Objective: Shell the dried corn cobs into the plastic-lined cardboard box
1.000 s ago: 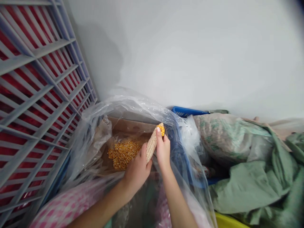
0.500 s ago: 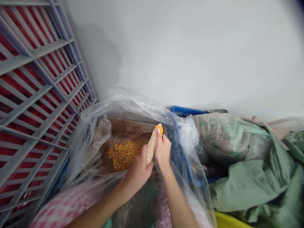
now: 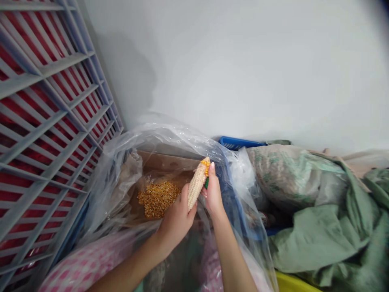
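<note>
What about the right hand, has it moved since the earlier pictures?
Yes: the right hand has shifted slightly rightward in the view, away from the heap of loose kernels.

A pale lattice crate (image 3: 63, 64) leans in along the left side, with red material (image 3: 10, 178) showing between its slats, while a plain whitish wall (image 3: 243, 69) fills the top, a soft dark shadow (image 3: 133, 69) cast on it near the crate. Over on the right, a blue basket (image 3: 240, 142) carries crumpled white plastic (image 3: 243, 170) beside a bulging bag with green print (image 3: 276, 170); rumpled green cloth (image 3: 319, 239) spreads nearest the viewer, above a yellow edge (image 3: 294, 282).
</note>
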`<move>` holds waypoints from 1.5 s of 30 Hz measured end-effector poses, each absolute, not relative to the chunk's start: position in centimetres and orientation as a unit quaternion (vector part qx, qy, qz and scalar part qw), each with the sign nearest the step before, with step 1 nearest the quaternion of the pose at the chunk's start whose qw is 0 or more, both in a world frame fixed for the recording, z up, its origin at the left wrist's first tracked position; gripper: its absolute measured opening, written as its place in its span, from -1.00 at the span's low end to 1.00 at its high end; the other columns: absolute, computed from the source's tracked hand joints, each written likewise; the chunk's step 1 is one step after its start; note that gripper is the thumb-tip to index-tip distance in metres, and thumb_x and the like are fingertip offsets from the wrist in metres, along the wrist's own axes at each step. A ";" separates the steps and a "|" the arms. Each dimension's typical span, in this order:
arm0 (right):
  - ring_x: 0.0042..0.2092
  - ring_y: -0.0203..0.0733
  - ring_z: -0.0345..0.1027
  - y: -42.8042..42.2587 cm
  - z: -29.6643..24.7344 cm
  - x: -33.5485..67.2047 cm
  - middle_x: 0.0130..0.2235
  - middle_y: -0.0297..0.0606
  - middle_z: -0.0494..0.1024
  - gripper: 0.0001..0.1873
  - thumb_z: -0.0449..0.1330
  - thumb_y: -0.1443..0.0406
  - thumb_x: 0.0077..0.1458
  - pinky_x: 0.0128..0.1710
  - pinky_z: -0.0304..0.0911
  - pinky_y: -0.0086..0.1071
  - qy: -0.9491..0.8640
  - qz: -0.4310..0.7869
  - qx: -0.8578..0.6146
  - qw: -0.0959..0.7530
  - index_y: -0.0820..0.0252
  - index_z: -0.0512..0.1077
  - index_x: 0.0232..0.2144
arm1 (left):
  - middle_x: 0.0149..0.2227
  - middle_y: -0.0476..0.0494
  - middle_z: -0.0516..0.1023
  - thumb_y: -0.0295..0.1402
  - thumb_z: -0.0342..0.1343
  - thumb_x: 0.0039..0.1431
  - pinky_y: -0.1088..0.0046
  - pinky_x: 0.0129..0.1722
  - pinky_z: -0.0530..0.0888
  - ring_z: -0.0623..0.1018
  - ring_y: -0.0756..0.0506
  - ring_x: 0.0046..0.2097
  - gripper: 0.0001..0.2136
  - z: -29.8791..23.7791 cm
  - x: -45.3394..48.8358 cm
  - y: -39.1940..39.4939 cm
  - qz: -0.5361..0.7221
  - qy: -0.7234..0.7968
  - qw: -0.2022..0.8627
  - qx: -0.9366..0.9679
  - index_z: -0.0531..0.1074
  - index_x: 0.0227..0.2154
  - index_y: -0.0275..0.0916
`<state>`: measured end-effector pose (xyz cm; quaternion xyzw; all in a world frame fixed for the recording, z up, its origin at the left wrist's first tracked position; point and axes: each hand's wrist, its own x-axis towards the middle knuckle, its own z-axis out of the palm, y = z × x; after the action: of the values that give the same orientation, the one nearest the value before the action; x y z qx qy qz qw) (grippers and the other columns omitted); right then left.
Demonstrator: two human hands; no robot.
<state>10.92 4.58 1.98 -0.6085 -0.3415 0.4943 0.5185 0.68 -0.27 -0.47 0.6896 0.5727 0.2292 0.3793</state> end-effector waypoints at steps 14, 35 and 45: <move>-0.73 -0.62 -0.17 4.6 1.7 10.8 -0.52 -0.36 0.47 -0.59 0.19 0.01 -0.14 -0.79 -0.31 -0.63 -0.226 0.648 -0.499 0.528 0.25 0.36 -0.41 | -0.09 -0.38 0.44 -0.37 -0.22 0.16 0.37 -0.33 0.37 0.53 -0.20 -0.22 -0.54 -0.3 0.9 -0.7 0.100 0.621 0.326 0.706 -0.03 0.13 -0.34; -0.68 -0.53 0.03 4.4 1.7 10.1 -0.55 -0.38 0.45 -0.60 0.24 0.03 -0.20 -0.77 -0.24 -0.59 -0.241 0.564 -0.547 0.570 0.24 0.37 -0.43 | -0.10 -0.42 0.44 -0.38 -0.19 0.13 0.32 -0.31 0.38 0.53 -0.22 -0.20 -0.53 -0.8 0.6 -0.3 0.160 0.589 0.350 0.711 -0.03 0.12 -0.33; -0.70 -0.50 0.02 4.5 2.1 10.4 -0.57 -0.35 0.44 -0.55 0.15 -0.06 -0.16 -0.78 -0.26 -0.55 -0.226 0.579 -0.527 0.580 0.24 0.36 -0.49 | -0.07 -0.38 0.43 -0.37 -0.19 0.13 0.31 -0.31 0.38 0.52 -0.23 -0.18 -0.53 -0.3 0.7 -0.6 0.149 0.587 0.353 0.713 -0.02 0.13 -0.29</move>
<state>10.41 4.53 2.08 -0.5267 -0.2261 0.5793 0.5795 0.73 -0.56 -0.33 0.7132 0.5872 0.1492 0.3526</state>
